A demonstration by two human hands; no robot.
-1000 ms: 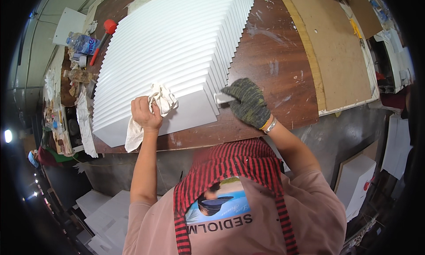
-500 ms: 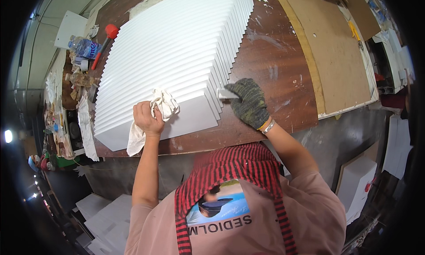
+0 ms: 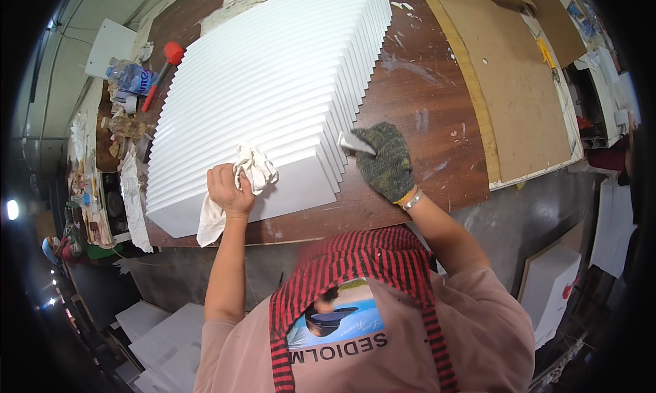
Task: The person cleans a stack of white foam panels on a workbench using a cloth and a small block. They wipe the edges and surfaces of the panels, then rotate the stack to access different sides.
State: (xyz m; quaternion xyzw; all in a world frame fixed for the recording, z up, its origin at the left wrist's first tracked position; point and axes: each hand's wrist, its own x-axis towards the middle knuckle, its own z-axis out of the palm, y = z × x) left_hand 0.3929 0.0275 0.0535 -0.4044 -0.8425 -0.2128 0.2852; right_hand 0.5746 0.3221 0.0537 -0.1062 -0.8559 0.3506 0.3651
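A big stack of white panels or strips [image 3: 266, 92], stepped like pleats along its top and right side, lies across the brown table. My bare left hand [image 3: 230, 191] is closed around a crumpled white cloth [image 3: 254, 169] at the stack's near edge, and one end of the cloth hangs over the front face. On my right hand [image 3: 384, 164] is a dark green knit glove. Its fingers are closed on a small flat scraper blade [image 3: 357, 144], which points at the stack's right stepped edge, near the front corner. The glove hides any handle.
Along the table's left side are a red-headed mallet [image 3: 164, 72], a plastic bottle [image 3: 130, 75] and rags. The brown tabletop [image 3: 430, 113] has white smears. Farther right lies a brown board [image 3: 512, 86] with a yellow-handled tool [image 3: 546, 53]. White boxes [image 3: 550, 287] stand low at right.
The scraper blade has tilted, its tip now pointing up and left along the stack's edge. My left hand with the cloth has barely shifted.
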